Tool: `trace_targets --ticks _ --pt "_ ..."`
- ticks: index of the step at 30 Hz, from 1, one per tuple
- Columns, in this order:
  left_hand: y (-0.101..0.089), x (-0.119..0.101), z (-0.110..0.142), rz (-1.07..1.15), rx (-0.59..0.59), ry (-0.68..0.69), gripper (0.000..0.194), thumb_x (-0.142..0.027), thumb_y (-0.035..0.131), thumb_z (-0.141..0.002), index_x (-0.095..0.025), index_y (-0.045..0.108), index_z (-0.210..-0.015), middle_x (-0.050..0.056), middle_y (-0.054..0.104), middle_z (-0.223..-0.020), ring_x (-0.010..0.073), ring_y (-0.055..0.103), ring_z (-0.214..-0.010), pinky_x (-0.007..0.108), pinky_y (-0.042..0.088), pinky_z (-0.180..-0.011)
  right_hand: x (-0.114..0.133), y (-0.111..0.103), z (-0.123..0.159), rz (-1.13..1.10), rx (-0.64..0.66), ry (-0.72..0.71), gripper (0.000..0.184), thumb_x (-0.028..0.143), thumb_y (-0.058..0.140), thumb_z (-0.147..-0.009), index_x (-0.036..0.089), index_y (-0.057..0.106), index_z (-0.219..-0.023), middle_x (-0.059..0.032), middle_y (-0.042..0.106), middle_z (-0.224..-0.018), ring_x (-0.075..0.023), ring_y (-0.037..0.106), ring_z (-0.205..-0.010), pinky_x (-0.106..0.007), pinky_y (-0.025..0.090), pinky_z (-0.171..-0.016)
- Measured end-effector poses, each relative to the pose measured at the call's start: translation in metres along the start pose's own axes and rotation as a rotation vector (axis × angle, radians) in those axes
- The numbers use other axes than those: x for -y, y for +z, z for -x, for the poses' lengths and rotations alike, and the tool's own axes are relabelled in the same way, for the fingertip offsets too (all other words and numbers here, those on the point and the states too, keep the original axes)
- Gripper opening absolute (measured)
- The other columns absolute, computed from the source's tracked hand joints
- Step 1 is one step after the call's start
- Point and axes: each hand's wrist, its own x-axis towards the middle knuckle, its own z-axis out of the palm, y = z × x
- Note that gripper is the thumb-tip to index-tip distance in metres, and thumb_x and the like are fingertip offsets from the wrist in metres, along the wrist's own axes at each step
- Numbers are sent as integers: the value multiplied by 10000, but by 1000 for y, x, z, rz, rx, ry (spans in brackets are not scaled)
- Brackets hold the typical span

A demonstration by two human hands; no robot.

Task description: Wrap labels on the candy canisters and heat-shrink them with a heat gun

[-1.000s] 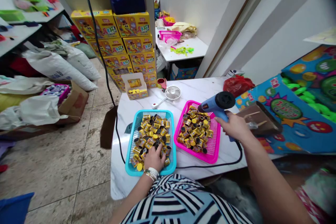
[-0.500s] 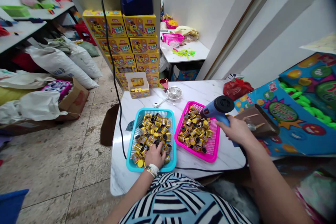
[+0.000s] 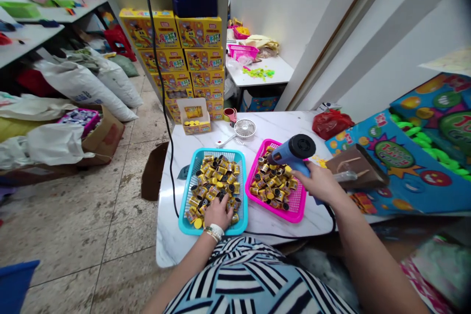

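Observation:
My left hand rests among several small yellow-and-black canisters in a blue basket, fingers curled down onto them; what it grips is hidden. In my right hand is a blue heat gun, fingers wrapped round its handle, nozzle pointing left over a pink basket. That basket also contains several such canisters. Both baskets lie side by side on a white marble table.
A small white fan, an open yellow carton, a red bag and a brown tray sit on the table. The gun's black cord runs along the front edge. Stacked yellow boxes stand behind; sacks lie left.
My right hand has carried the heat gun a little leftward, over the pink basket. My left hand has stayed in the blue basket. The view has shifted slightly.

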Motion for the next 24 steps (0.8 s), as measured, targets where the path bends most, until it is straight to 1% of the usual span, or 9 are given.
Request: trace_targets --ticks 2,4,7,11,15,17,19,22,24 --pt "1 0 0 6 0 -1 548 -433 522 -908 -292 485 -1436 113 602 -1094 274 593 -1037 348 459 -830 -2 -1 5 -42 13 17 487 527 483 -920 136 606 -1183 -108 714 -742 -276 703 -709 -313 444 -643" --pt "1 1 0 10 0 -1 545 -436 521 -908 -288 489 -1432 115 600 -1088 273 595 -1033 345 458 -824 -4 0 9 -72 33 11 474 517 490 -919 137 602 -1181 -90 705 -712 -258 696 -671 -307 446 -638" --pt "2 1 0 13 0 2 534 -446 506 -916 -284 496 -1425 114 598 -1080 268 597 -1029 343 455 -825 -2 5 9 -51 38 -7 457 519 497 -916 146 620 -1151 -112 722 -796 -276 711 -777 -311 459 -673" --pt "2 1 0 8 -1 5 531 -449 506 -917 -287 495 -1423 110 597 -1084 265 596 -1040 340 454 -831 5 16 0 -1 -25 27 466 508 486 -922 142 624 -1175 -159 731 -957 -320 699 -953 -336 469 -753" --pt "0 0 0 3 3 5 535 -439 514 -915 -295 488 -1430 107 600 -1088 264 593 -1050 332 459 -830 5 21 -3 4 -33 49 495 492 465 -932 106 603 -1209 -193 725 -993 -332 699 -961 -351 470 -766" --pt "-1 0 0 6 6 4 538 -433 516 -915 -293 485 -1433 108 599 -1097 263 590 -1058 330 460 -832 1 20 3 3 -9 33 484 500 481 -924 113 613 -1183 -180 733 -947 -322 710 -921 -341 472 -739" --pt "-2 -1 0 11 9 0 538 -436 514 -916 -290 484 -1434 110 598 -1098 265 587 -1061 334 459 -837 -3 19 13 -19 34 22 453 501 486 -923 132 620 -1150 -140 739 -847 -291 724 -823 -321 472 -692" --pt "-2 -1 1 19 17 -10 538 -450 512 -918 -294 484 -1433 110 597 -1091 269 584 -1058 345 458 -847 -11 19 36 -97 122 89 428 501 486 -920 148 602 -1132 -72 708 -661 -250 704 -623 -309 464 -621" --pt "-3 -2 1 22 22 -18 540 -454 517 -916 -302 484 -1433 109 597 -1094 270 582 -1058 347 457 -851 -18 21 53 -150 169 129 419 517 487 -910 161 595 -1102 -42 679 -582 -245 686 -562 -314 461 -610"
